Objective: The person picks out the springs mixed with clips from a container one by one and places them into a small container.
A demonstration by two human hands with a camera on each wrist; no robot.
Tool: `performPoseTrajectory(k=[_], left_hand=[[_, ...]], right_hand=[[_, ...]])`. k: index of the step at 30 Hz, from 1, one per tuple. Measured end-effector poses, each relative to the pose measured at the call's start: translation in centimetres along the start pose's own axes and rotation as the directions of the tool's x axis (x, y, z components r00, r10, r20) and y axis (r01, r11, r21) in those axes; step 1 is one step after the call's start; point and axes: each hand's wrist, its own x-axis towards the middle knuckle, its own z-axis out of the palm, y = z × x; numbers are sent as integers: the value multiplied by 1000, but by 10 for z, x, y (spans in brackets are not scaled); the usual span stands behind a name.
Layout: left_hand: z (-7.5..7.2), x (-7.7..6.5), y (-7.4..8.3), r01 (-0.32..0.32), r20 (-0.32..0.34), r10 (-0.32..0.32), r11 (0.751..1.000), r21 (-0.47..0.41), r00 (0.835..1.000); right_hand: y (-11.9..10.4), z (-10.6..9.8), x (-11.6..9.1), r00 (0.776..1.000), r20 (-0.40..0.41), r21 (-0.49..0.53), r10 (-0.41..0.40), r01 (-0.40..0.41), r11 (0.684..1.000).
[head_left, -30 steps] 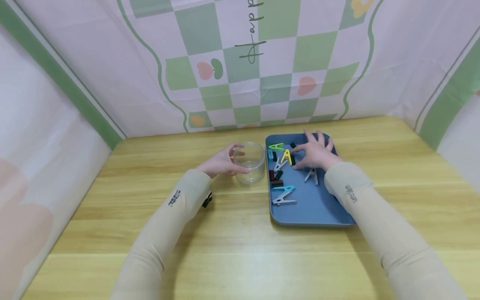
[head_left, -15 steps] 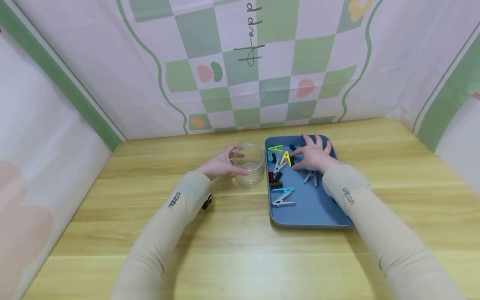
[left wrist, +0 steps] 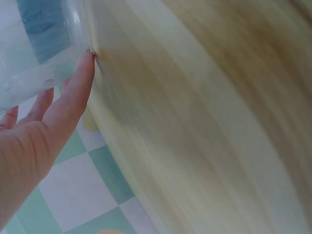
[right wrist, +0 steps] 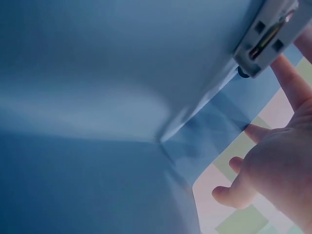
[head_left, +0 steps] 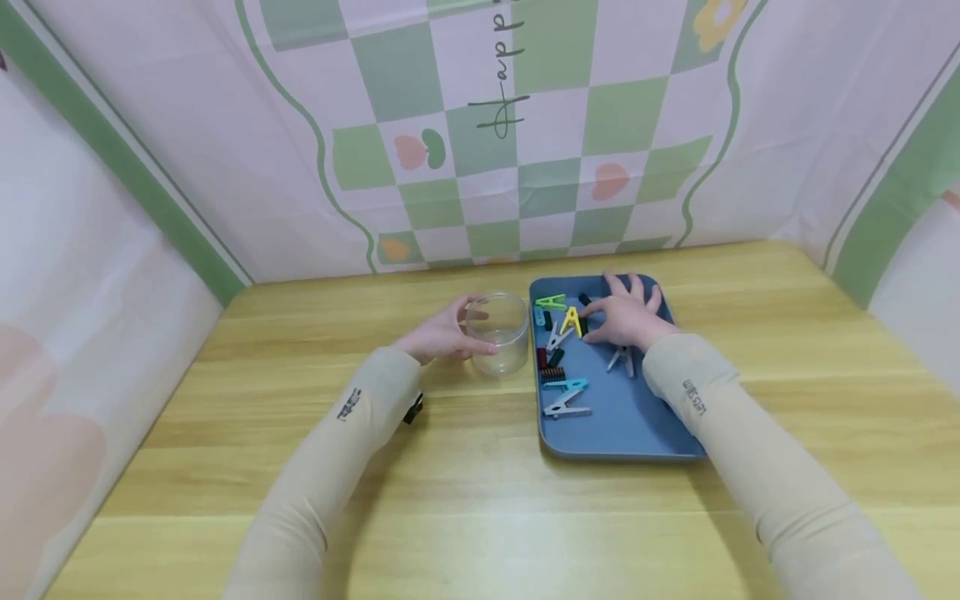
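Observation:
My left hand point(head_left: 442, 329) holds a clear round jar point(head_left: 501, 354) by its side, thumb in front and the other fingers behind. The left wrist view shows fingertips against the jar's wall point(left wrist: 44, 73). My right hand point(head_left: 628, 319) reaches into a blue tray point(head_left: 622, 442), its outer fingers spread near the far rim. Its thumb and index fingertip pinch the two ends of a small dark piece point(head_left: 584, 327), right beside a yellow clothespin point(head_left: 571, 320). A grey clothespin point(head_left: 622, 359) lies below this palm. In the right wrist view a grey clothespin point(right wrist: 267, 39) hides some fingers.
Along the tray's left side lie a green clothespin point(head_left: 551, 302), a light-blue one point(head_left: 567, 384), grey ones point(head_left: 566, 404), small dark red point(head_left: 542, 357) and dark green pieces point(head_left: 556, 357), and a ribbed dark piece point(head_left: 552, 374). A patterned cloth point(head_left: 491, 196) stands behind the wooden table point(head_left: 465, 500).
The whole head view has shifted slightly, so the scene sits a little lower. Both hands keep nearly the same places at the jar and the small dark piece.

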Motion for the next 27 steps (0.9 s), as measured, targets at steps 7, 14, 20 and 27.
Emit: performPoseTrajectory(k=[7,14,20,27], left_hand=[[2,-1,-3,5,0,-5,1000,8,1000],[3,-2,-2,2,0,-2,1000,1,1000],[2,0,0,6,0,-6,1000,-6,1000],[2,-1,1,11,-10,-11,1000,-1,1000]], right_hand=[[-2,2,-2,1000,2,7,-2,2,1000],[-1,2,-2,1000,-12,0,-13,13,1000],[0,-1,-1,1000,-26,2,-15,15,1000],[1,-2,0,1000,-25,21,-13,14,1000]])
